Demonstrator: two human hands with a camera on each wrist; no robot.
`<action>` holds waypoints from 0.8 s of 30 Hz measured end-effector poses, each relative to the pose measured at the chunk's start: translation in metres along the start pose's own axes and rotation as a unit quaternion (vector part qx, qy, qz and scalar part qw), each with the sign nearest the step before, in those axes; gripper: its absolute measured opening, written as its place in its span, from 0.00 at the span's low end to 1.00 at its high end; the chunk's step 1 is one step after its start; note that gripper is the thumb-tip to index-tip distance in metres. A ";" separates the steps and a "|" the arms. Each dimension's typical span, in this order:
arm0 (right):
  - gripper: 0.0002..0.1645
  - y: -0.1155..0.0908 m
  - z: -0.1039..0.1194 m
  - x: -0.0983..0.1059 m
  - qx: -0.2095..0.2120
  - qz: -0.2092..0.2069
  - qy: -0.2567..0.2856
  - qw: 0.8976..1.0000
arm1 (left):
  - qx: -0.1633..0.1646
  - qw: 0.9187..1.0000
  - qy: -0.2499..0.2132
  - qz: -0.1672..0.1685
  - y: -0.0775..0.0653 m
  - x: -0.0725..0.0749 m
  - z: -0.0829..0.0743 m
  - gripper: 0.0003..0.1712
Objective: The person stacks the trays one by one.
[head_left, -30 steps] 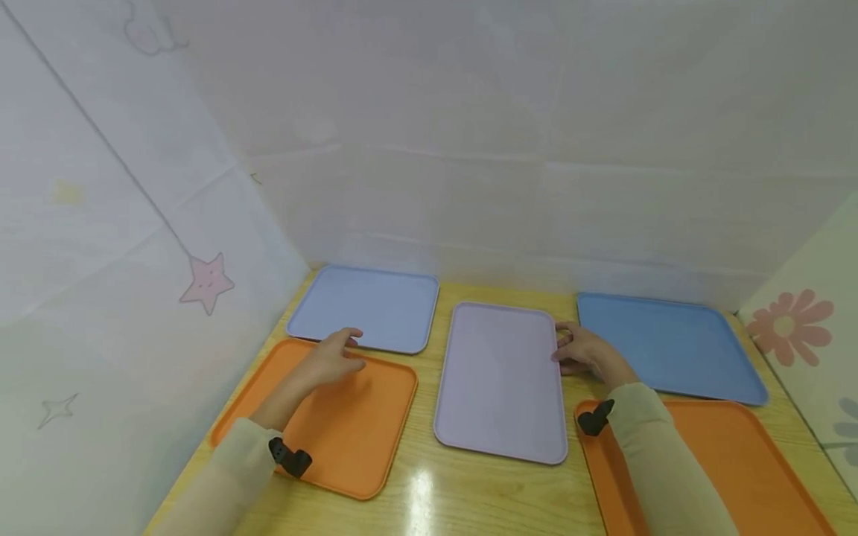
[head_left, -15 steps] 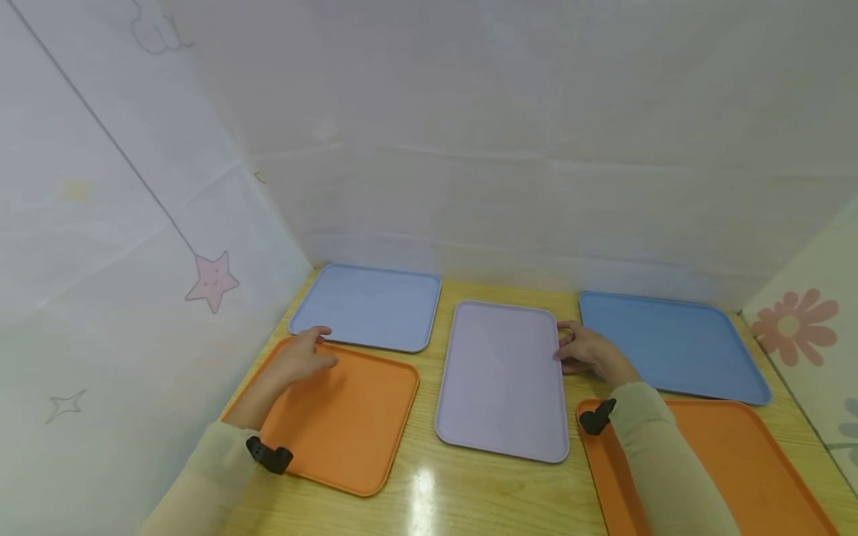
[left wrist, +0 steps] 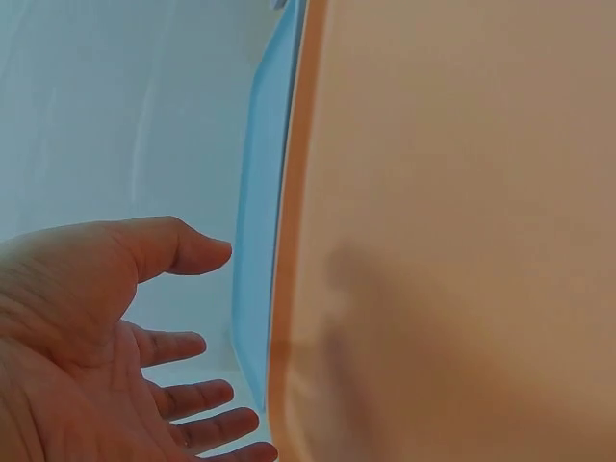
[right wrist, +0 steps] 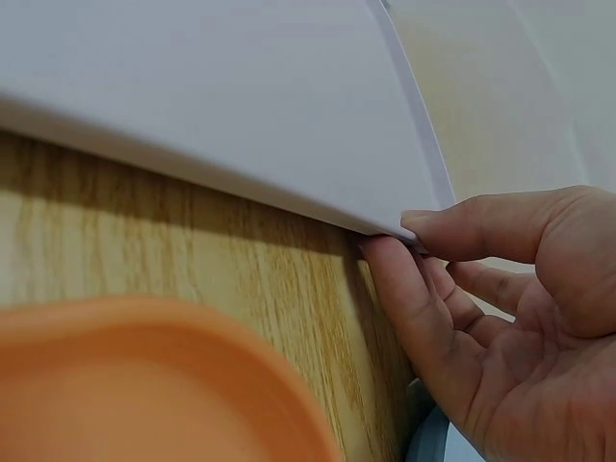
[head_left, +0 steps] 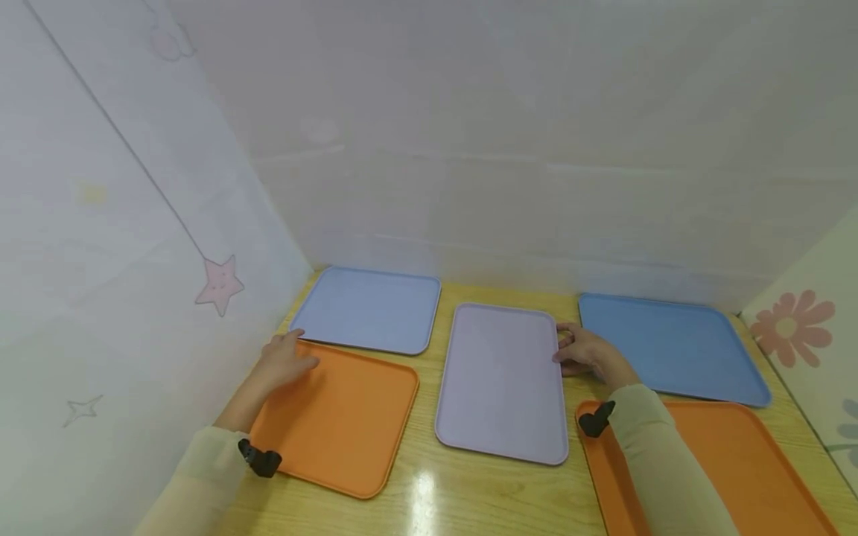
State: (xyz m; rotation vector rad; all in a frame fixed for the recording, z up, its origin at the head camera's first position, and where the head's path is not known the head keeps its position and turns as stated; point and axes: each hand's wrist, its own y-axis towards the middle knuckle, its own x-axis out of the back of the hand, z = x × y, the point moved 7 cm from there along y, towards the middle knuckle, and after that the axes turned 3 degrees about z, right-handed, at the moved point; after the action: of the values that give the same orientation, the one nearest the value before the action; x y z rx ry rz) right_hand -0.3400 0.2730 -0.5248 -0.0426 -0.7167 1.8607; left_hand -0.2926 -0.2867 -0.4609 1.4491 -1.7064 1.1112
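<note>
In the middle of the table lies a pale lilac tray (head_left: 504, 380). My right hand (head_left: 585, 351) pinches its right rim; the right wrist view shows the thumb (right wrist: 481, 226) on top and the index finger under the edge of the lilac tray (right wrist: 241, 106). My left hand (head_left: 278, 362) hovers over the far left corner of the left orange tray (head_left: 342, 424), its fingers loosely spread and holding nothing. In the left wrist view that hand (left wrist: 125, 337) shows its palm, thumb apart from the fingers, beside the orange tray's rim (left wrist: 289, 241).
A light blue tray (head_left: 372, 309) sits at the back left and a darker blue tray (head_left: 673, 346) at the back right. Another orange tray (head_left: 737, 461) lies at the front right, under my right forearm. White sheets (head_left: 429, 149) hang behind and at both sides of the wooden table (head_left: 469, 499).
My left hand has moved left across the orange tray, away from the lilac tray. The right hand keeps its pinch on the lilac tray's rim, and the trays stay in place.
</note>
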 end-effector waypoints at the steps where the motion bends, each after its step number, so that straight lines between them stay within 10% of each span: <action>1: 0.55 0.001 0.000 0.000 -0.002 -0.001 0.004 1.000 | 0.002 1.000 0.000 0.000 0.001 -0.001 0.003 0.46; 24: 0.54 0.004 -0.001 -0.002 0.009 -0.011 0.007 1.000 | 0.054 0.998 0.026 0.022 0.005 -0.012 0.040 0.52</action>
State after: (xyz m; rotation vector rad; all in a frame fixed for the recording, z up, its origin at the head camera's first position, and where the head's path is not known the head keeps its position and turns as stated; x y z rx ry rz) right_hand -0.3424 0.2704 -0.5285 -0.0367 -0.6889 1.8438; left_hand -0.2926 -0.3173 -0.4905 1.4419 -1.6721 1.2714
